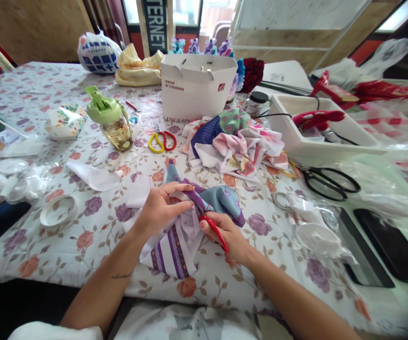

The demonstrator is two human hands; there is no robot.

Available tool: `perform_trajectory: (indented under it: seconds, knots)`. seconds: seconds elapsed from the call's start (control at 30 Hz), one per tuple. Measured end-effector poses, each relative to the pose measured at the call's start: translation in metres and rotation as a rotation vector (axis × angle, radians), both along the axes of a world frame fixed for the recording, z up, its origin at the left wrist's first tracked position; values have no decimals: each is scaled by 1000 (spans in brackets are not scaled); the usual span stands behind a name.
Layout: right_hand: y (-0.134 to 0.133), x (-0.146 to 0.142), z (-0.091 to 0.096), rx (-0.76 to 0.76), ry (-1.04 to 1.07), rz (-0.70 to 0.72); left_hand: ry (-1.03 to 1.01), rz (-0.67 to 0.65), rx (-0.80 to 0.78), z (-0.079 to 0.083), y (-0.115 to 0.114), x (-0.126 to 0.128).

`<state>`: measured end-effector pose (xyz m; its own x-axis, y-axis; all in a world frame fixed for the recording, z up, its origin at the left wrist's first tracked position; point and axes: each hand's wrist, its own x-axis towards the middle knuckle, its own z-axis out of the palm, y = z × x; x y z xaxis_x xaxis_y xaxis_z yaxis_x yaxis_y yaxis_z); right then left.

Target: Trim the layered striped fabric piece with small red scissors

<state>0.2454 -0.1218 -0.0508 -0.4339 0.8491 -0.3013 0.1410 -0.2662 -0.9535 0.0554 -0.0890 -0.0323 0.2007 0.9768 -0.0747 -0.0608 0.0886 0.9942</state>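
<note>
Head: left hand (161, 210) pinches cloth (175, 248), right (234, 241) grips scissors (213, 229).

The floral tablecloth (94, 255) leaves a path past the left hand (161, 210) toward the tape ring (58, 211), while crumpled fabric (234, 146) and black scissors (327, 183) block the way beyond the right hand (227, 238).

The blades of the red-handled scissors (214, 231) are hidden in the patterned fabric (221, 200); the print on the white paper bag (186, 94) is too small to read.
</note>
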Motion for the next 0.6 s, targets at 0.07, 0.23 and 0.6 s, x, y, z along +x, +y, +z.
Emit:
perform_trajectory:
  seconds: [0.07,0.23,0.6]
  knots:
    - [0,0,1,3,-2,-4,6,1,5,0,0,0]
    - [0,0,3,7,-2,-22,-3,38,36,2,-1,-1]
    - [1,2,2,-3,45,14,-14,26,59,-2,0,-1]
